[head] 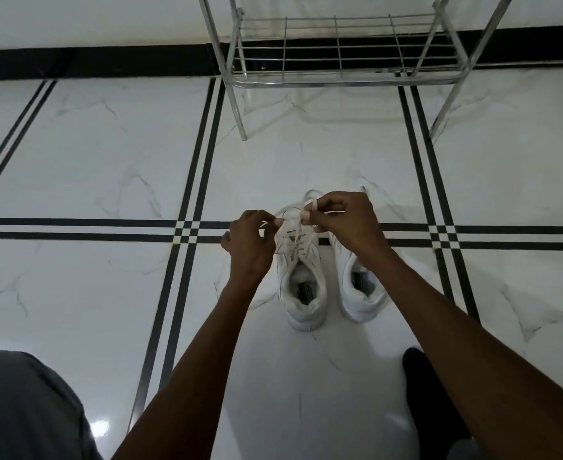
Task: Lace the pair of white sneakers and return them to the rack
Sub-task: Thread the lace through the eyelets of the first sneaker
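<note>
Two white sneakers stand side by side on the marble floor, heels toward me. The left sneaker (303, 290) has a white lace (295, 242) criss-crossed through its eyelets. My left hand (251, 244) pinches one lace end at the shoe's left side. Over the toe, my right hand (346, 220) pinches the other end, with a lace loop showing above its fingers. My right forearm crosses the front of the right sneaker (361, 293), hiding its eyelets.
A chrome wire shoe rack (339, 79) stands beyond the sneakers against the black skirting, its lowest shelf bare. Its front legs reach the floor at both sides. My grey-clad knee (24, 410) fills the lower left corner; a dark foot (423, 386) is at lower right.
</note>
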`<state>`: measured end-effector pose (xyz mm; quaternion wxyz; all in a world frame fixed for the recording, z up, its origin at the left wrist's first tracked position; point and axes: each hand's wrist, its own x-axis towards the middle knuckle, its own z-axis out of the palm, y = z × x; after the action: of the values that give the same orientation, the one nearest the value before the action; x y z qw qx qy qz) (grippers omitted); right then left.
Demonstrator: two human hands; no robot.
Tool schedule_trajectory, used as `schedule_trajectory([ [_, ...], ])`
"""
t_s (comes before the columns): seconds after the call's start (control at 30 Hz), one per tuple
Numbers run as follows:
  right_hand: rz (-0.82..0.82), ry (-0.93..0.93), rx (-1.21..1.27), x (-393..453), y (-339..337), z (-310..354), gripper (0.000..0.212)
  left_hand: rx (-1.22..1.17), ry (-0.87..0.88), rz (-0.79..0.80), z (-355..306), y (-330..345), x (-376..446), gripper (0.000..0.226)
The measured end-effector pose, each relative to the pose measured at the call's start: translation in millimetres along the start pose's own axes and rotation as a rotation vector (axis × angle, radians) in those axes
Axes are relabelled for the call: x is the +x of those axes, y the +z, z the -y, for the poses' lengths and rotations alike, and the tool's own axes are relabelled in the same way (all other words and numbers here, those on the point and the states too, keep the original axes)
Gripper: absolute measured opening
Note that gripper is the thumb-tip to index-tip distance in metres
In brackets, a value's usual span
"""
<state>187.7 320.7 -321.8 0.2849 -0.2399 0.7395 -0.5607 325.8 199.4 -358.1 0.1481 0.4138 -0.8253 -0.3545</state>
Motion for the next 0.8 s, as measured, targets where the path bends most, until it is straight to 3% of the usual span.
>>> schedule_trajectory([
  [0.07, -0.001, 0.066, -0.014, 2, -4, -5, 0.022, 0.035, 0.002, -0.03, 6, -7, 4, 0.012],
  [0.17, -0.058, 0.118, -0.244, 5, -12, -14, 0.031, 0.04, -0.053, -0.04, 19, -19, 8, 0.014],
  [0.3, -0.212, 0.168, -0.601, 1, -30, -31, 0.036, 0.232, -0.309, -0.135, 51, -35, -7, 0.013],
  [0.37, -0.256, 0.173, -0.641, -3, -31, -40, 0.034, 0.353, -0.505, -0.029, 68, -38, -14, 0.018],
  [0.43, -0.259, 0.135, -0.645, -6, -27, -44, 0.037, 0.353, -0.552, 0.129, 73, -37, -19, 0.025],
  [0.6, -0.28, 0.034, -0.613, -9, -20, -32, 0.04, 0.351, -0.439, 0.136, 44, -17, -31, 0.051],
  [0.67, -0.091, -0.058, -0.609, -9, -18, -30, 0.036, 0.306, -0.268, 0.1, 30, -11, -33, 0.048],
  [0.73, 0.18, -0.093, -0.645, -12, -12, -30, 0.024, 0.146, -0.054, 0.167, 23, -4, -30, 0.037],
  [0.8, 0.313, -0.113, -0.763, -12, -6, -34, 0.015, 0.043, 0.075, 0.256, 21, 0, -30, 0.029],
])
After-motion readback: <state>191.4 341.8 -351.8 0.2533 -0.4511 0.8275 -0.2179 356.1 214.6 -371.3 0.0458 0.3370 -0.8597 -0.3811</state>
